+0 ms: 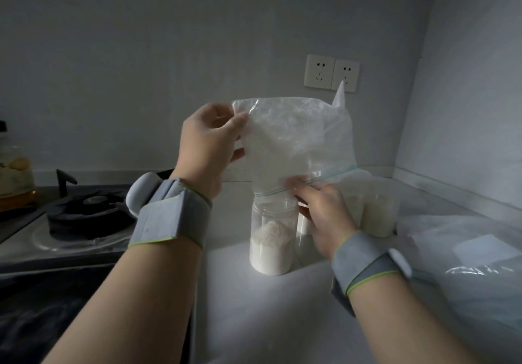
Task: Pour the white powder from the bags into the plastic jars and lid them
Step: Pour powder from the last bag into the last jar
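Head view: a person tips a bag (296, 137) of white powder into the open jar (271, 233) on the counter (282, 307).
Open jar: it stands up straight with no lid on. It looks about half full of powder.
Bag: it is right above the open jar, turned upside down. Its zip mouth sits on the jar's rim and its shut end points up. The bag's long way runs up and down, with the top leaning a little to the right. Some powder is bunched just above the jar's mouth.
Left hand (211, 140): it is up high, above and to the left of the open jar. Thumb and fingers pinch the bag's top corner.
Right hand (322, 214): it is low, just right of the open jar's rim. Its fingers seem to pinch the zip edge, but the hand is blurry.
Nearer hand: the right one is close to the jar's mouth. The left one is well above it.
Next move: I think the top of the bag must go higher so the powder drops straight down. If the low hand lets the zip slide off the rim, powder could spill.
Full jars (378, 211): near, behind and to the right of the open jar.
Other bags (466, 250): flat on the counter, far right of the open jar.
Stove (84, 214): well apart, to the left of the open jar.
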A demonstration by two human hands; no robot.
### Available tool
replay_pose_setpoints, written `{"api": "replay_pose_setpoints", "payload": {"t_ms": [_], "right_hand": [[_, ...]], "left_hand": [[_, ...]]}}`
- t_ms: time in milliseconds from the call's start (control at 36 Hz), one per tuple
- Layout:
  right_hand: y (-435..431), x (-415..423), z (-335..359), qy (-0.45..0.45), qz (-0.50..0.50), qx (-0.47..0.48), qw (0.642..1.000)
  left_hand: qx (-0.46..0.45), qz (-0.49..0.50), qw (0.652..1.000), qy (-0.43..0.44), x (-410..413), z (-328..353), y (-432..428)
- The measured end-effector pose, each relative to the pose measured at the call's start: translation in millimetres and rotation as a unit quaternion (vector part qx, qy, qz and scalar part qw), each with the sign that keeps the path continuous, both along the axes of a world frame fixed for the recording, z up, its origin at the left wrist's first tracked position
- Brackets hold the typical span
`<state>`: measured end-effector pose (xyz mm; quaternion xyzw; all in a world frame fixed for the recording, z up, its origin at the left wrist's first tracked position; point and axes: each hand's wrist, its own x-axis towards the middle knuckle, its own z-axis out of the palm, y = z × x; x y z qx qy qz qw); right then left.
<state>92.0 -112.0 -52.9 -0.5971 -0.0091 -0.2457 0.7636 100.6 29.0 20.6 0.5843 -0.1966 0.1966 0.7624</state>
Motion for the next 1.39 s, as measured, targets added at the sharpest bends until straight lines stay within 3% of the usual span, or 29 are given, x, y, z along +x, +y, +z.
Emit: {"api": "replay_pose_setpoints", "payload": {"t_ms": [306, 500, 639, 889, 1222, 1306, 1389], "right_hand": [[1.4, -0.1, -0.1, 0.024, -0.002, -0.005, 1.0], [-1.6, -3.0, 2.9, -0.012, -0.065, 0.039, 0.997], [0.1, -5.4, 2.5, -0.034, -0.055, 0.004, 0.998], [2.7, -5.0, 1.3, -0.039, -0.06, -0.059, 0.996], [-1.7, -6.3, 3.1, -0.051, -0.067, -0.032, 0.996], [-3.2, -4.6, 2.7, -0.029, -0.079, -0.032, 0.996], [-4.7, -1.9, 2.2, -0.006, -0.091, -0.03, 0.995]], "left_hand": [[-0.024, 0.021, 0.999, 0.019, 1.3, 0.9, -0.2], [0.116, -0.049, 0.988, 0.091, 1.4, -6.3, -3.4], [0.168, -0.096, 0.975, 0.112, 1.2, -11.4, -6.4], [0.151, -0.106, 0.975, 0.12, 5.0, -12.3, -3.5], [0.129, -0.1, 0.978, 0.128, 5.9, -12.8, -0.6], [0.171, -0.082, 0.974, 0.122, 5.5, -14.1, -3.0], [0.302, -0.049, 0.946, 0.106, 5.3, -15.6, -2.6]]}}
